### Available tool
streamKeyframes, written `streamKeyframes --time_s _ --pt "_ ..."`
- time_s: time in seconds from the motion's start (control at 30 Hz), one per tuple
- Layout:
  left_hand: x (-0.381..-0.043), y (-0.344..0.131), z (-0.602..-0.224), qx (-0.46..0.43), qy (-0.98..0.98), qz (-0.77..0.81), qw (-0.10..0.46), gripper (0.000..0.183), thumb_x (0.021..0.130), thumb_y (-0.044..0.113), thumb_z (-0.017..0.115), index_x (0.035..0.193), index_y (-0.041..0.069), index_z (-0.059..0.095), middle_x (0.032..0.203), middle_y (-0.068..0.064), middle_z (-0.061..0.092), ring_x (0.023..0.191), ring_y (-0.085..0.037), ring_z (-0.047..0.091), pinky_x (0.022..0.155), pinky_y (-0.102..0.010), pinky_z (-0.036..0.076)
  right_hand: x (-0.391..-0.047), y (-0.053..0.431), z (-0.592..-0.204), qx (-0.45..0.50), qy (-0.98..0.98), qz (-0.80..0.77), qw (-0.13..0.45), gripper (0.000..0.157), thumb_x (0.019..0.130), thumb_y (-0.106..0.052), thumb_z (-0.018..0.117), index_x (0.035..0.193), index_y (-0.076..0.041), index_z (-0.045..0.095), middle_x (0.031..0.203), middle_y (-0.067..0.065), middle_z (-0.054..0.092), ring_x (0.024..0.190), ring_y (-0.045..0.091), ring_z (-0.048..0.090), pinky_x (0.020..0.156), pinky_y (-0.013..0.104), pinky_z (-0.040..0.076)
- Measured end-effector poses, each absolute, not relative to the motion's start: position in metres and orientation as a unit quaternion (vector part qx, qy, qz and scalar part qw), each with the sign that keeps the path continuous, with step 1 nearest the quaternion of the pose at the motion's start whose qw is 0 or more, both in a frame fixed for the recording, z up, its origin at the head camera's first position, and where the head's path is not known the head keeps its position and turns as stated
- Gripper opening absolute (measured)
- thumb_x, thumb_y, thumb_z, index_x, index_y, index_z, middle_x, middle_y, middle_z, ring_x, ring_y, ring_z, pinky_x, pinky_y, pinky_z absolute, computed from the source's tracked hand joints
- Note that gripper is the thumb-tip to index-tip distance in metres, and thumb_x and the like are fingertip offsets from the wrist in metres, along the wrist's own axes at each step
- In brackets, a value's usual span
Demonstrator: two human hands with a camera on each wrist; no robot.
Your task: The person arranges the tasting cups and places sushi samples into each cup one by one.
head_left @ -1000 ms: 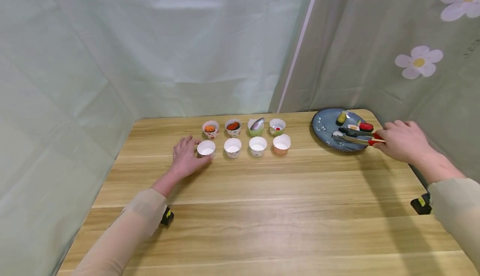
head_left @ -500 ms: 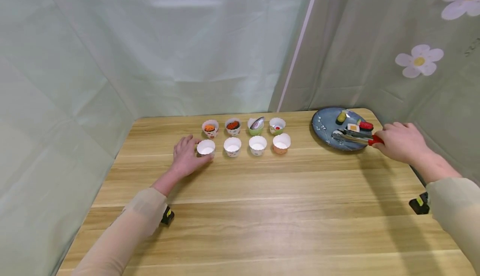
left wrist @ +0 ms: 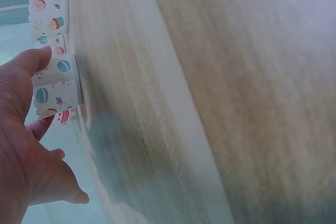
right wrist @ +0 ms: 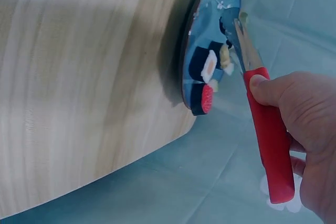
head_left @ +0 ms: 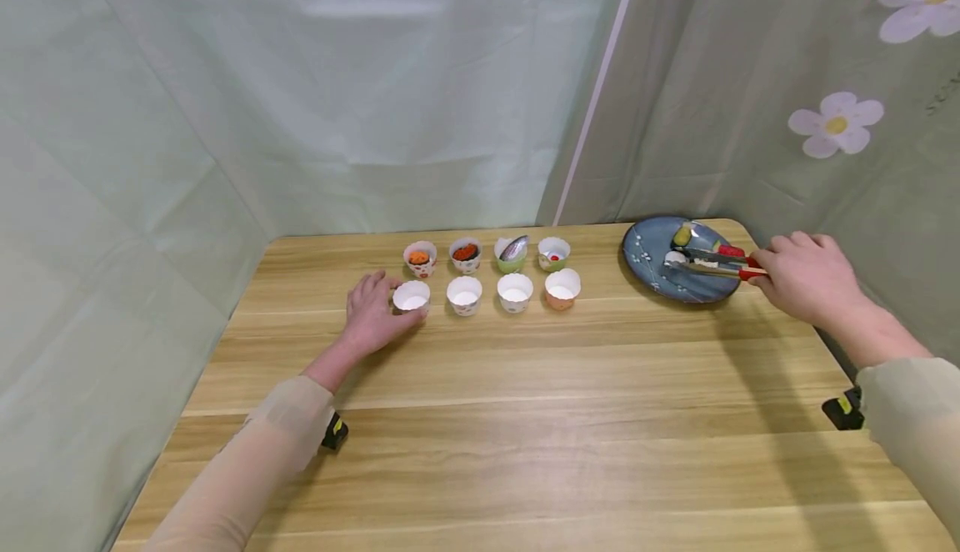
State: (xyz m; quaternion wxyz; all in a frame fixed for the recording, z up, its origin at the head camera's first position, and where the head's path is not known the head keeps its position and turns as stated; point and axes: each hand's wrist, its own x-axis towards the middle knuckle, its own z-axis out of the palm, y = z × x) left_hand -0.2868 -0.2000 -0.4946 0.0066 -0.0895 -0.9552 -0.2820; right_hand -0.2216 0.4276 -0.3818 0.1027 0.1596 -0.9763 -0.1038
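My left hand holds a white scalloped paper baking cup between thumb and fingers at the left end of the front row. The cup has printed pictures on its wall. At the table's far right, my right hand grips tongs with red handles. Their metal tips reach over a blue oval plate and lie around a small white piece. On the plate are toy sushi pieces, including a red-topped one, an orange-and-white one and a green-topped one.
Three more baking cups, one of them orange, continue the front row. Behind them, cups hold an orange-topped piece, a red-topped piece, a silvery fish-like piece and a white-and-red piece. Curtains surround the wooden table.
The tongs' tips have closed, then spread and shifted slightly back and left on the plate, to the white piece. My right hand has risen slightly; my left hand stays at its cup.
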Motion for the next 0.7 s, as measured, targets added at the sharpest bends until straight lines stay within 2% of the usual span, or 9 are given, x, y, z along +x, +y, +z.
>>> streamKeyframes --time_s 0.3,0.57,0.7 --pt "-0.287 -0.200 -0.494 -0.092 -0.955 -0.281 0.004 0.071 0.087 0.048 0.077 0.132 0.000 0.053 0.160 -0.030 0.024 0.150 -0.047 0.013 0.119 -0.062 0.004 -0.224 0.410 -0.365 0.186 -0.963 -0.093 0.169 0.029 0.083 -0.017 0.082 0.101 0.001 0.070 0.082 0.012 0.057 0.083 0.040 0.053 0.078 0.062 0.041" --pt "-0.287 -0.199 -0.494 -0.092 -0.955 -0.283 0.007 0.069 0.087 0.048 0.078 0.131 0.001 0.054 0.160 -0.030 0.024 0.150 -0.047 0.012 0.119 -0.063 0.003 -0.236 0.379 -0.351 0.219 -0.954 -0.100 0.180 0.031 0.084 -0.012 0.078 0.110 0.002 0.070 0.090 0.016 0.061 0.090 0.043 0.054 0.091 0.064 0.040" --pt "-0.287 -0.199 -0.494 -0.091 -0.954 -0.285 0.009 0.068 0.086 0.047 0.078 0.130 0.001 0.055 0.161 -0.030 0.024 0.150 -0.047 0.013 0.119 -0.064 0.004 -0.242 0.359 -0.344 0.231 -0.952 -0.102 0.173 0.031 0.084 -0.012 0.078 0.111 0.002 0.071 0.092 0.015 0.061 0.091 0.041 0.053 0.093 0.063 0.039"
